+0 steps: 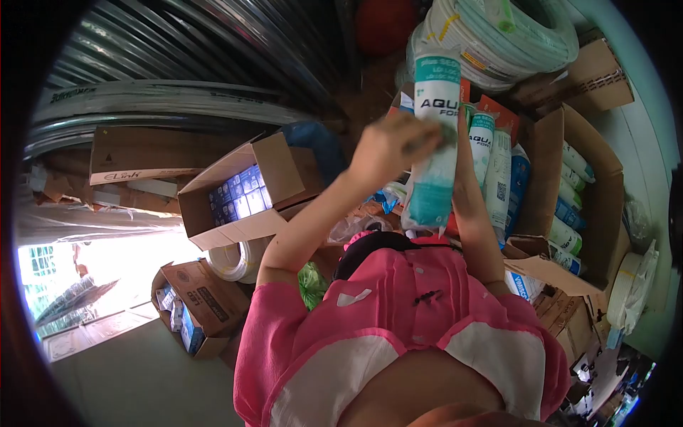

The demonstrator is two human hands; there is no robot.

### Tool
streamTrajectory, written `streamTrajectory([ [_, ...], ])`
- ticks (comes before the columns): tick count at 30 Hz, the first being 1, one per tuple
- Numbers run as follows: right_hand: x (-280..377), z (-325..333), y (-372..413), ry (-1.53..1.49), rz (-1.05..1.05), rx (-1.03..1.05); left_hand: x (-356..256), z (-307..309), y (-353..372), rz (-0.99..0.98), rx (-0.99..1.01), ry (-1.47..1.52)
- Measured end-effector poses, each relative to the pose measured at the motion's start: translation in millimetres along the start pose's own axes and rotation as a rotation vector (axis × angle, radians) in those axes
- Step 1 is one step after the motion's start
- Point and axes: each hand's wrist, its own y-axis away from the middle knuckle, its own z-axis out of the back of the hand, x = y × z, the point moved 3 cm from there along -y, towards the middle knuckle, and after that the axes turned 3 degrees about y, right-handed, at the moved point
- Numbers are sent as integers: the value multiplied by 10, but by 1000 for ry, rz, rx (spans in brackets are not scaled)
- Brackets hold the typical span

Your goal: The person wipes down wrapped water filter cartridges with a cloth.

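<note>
A wrapped white-and-teal water filter cartridge (435,174) printed "AQUA" stands upright in front of my chest, in clear plastic. My left hand (400,146) comes at it from the left, its fingers curled against the cartridge's middle and blurred by motion. From behind, my right hand (461,135) holds the same cartridge; most of that hand is hidden by it. Just to the right of my right forearm, more wrapped cartridges (482,142) stand upright, some with teal labels and one with a QR code.
An open carton (544,267) of cartridges stands at the right. Coiled white hose (491,43) lies at the top. On the left are a carton of blue boxes (281,167), a smaller carton (206,299) and long dark pipes (192,50).
</note>
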Motion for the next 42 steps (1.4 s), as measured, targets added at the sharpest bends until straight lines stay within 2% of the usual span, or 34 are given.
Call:
streamTrajectory([
  [1,86,-246,178,52,17,-118,-82,-60,145,-43,85,51],
  [3,160,-210,134,111,0,-31,-163,-133,337,-106,241,81],
  [6,62,-23,134,103,-50,-46,-135,-76,223,-149,217,37],
  [9,-99,-9,12,-158,28,60,100,29,-127,30,-16,20],
  [10,-39,2,122,126,-45,131,163,70,-248,92,-18,36],
  [11,-53,-17,90,90,-34,94,228,100,-332,157,-15,54],
  [13,-89,-41,39,19,-12,11,286,99,-341,141,-4,101],
  [15,-81,35,18,106,-48,-81,260,116,-264,153,30,61],
  [16,-90,83,18,146,-66,-129,225,110,-168,48,55,34],
  [18,-47,-44,131,167,-65,-181,147,14,117,73,197,106],
  [21,-28,-38,69,122,-76,-93,-1,-100,440,97,404,119],
  [24,-64,104,-22,283,-209,-136,116,-60,320,16,236,20],
  [28,-166,66,-3,171,-232,-2,357,280,-198,15,-118,-159],
  [29,-172,31,-1,177,-236,8,431,380,-295,88,-228,-136],
  [31,-185,-14,-4,181,-242,25,532,450,-322,118,-273,-70],
  [33,-188,36,-49,113,-262,92,401,400,-176,30,-90,-85],
  [35,-169,95,-113,64,-254,171,240,219,96,39,55,26],
  [36,-150,-110,-55,61,-188,-81,161,162,212,69,78,24],
  [38,-212,5,-120,98,-183,-27,173,169,256,83,102,3],
  [39,-226,64,-120,118,-184,-5,254,224,199,88,6,-30],
  [40,-204,69,-68,156,-294,48,353,267,116,96,-92,-62],
  [42,-233,-11,-19,234,-297,-40,466,382,-74,168,-261,-99],
])
